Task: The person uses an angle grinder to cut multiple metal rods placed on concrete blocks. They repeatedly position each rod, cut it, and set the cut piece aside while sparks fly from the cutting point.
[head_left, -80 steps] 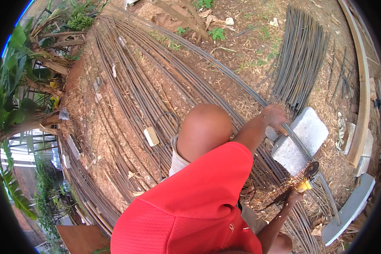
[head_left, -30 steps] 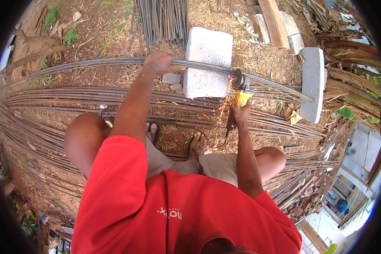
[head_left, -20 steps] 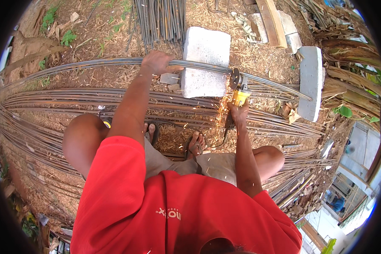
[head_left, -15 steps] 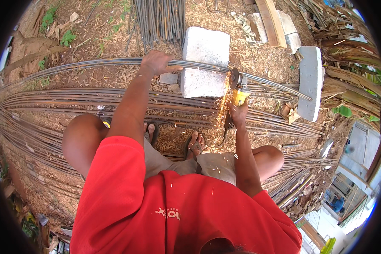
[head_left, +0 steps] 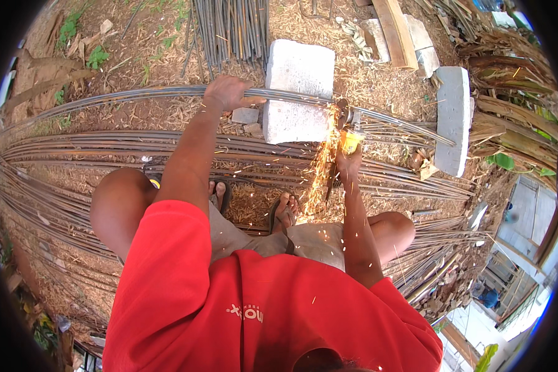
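- Left hand point(head_left: 226, 93) is clamped on rods point(head_left: 149, 93), left of block point(head_left: 299, 65).
- Grinder point(head_left: 351, 142) is gripped by right hand point(head_left: 349, 163).
- Littered soil point(head_left: 384, 84) is spread around block, slab point(head_left: 454, 121) to its right.

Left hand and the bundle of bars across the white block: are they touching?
Touching. The head view shows the left hand closed over the bundle of bars, with no gap visible between them.

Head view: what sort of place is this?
Probably an outdoor work yard: straw-littered brown soil underfoot, long thin brown metal rods lying across it, and a handheld yellow angle grinder throwing orange sparks.
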Demonstrator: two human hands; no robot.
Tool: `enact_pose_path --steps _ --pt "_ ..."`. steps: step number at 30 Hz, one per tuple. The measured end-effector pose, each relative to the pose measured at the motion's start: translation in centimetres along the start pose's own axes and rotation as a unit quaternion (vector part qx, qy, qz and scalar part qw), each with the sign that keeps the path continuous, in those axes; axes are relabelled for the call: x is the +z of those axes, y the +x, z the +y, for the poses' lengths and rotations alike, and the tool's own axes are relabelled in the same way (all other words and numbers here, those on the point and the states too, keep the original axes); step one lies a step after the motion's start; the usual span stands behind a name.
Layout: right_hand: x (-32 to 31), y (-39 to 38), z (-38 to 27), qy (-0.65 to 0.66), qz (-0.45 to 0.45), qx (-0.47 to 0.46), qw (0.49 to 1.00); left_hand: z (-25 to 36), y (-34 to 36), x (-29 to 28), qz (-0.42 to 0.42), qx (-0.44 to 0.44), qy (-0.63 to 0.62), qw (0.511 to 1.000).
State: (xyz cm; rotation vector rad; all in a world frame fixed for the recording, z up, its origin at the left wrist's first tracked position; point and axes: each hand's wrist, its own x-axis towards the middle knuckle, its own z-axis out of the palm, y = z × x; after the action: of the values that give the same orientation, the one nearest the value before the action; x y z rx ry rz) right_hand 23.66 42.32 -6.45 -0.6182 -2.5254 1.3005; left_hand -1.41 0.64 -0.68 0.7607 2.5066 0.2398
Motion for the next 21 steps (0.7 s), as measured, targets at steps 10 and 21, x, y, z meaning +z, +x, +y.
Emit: enact_pose_path --steps 10,21 --pt "-0.6 0.1 1.3 0.014 -0.054 -0.03 0.998 -0.6 0.2 0.9 0.006 -0.001 -0.006 1.0" --pt "-0.2 0.5 -2.2 -0.071 -0.027 0.1 0.992 0.0 0.4 -0.2 -0.057 -0.018 -0.015 0.998"
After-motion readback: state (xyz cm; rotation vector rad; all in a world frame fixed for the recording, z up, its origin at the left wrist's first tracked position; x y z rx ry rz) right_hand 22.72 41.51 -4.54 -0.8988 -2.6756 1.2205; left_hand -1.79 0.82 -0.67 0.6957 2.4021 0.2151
